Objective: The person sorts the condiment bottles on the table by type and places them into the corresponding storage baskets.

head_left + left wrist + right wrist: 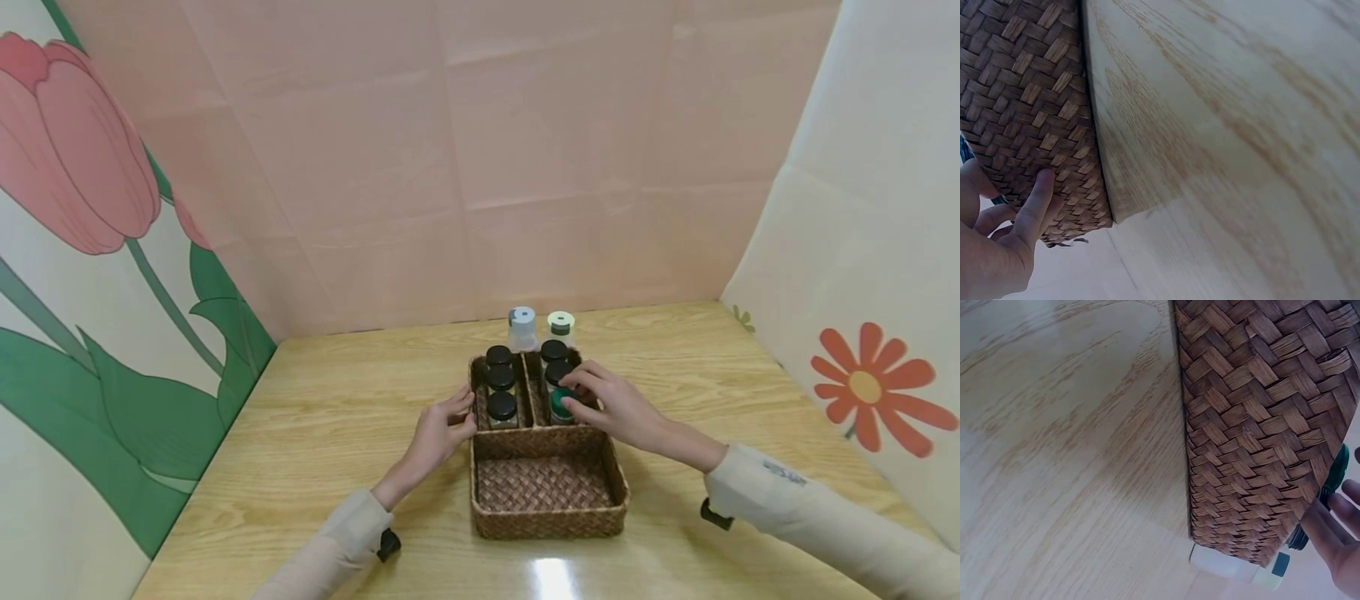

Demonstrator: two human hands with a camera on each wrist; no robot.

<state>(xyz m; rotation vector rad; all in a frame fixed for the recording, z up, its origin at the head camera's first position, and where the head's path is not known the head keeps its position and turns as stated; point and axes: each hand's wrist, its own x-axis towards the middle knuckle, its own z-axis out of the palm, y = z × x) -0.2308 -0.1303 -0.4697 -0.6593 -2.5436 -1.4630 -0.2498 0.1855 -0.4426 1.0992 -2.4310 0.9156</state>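
A brown woven basket (551,523) stands on the table, with two narrow compartments behind a wide front one. Several black-lidded jars (502,406) stand in the narrow compartments. In the right compartment, nearest the front, is a jar with a green lid (560,403). My right hand (618,408) reaches over the basket's right rim and pinches this green-lidded jar, thumb at the lid's near side. Fingertips of my left hand (438,429) rest against the basket's left outer wall (1035,119), close to the rim, holding nothing.
Behind the basket stand a bottle with a pale blue cap (522,318) and one with a pale green-white cap (561,322). The wood-grain table (360,400) meets a pink backdrop at the back and printed flower panels at both sides.
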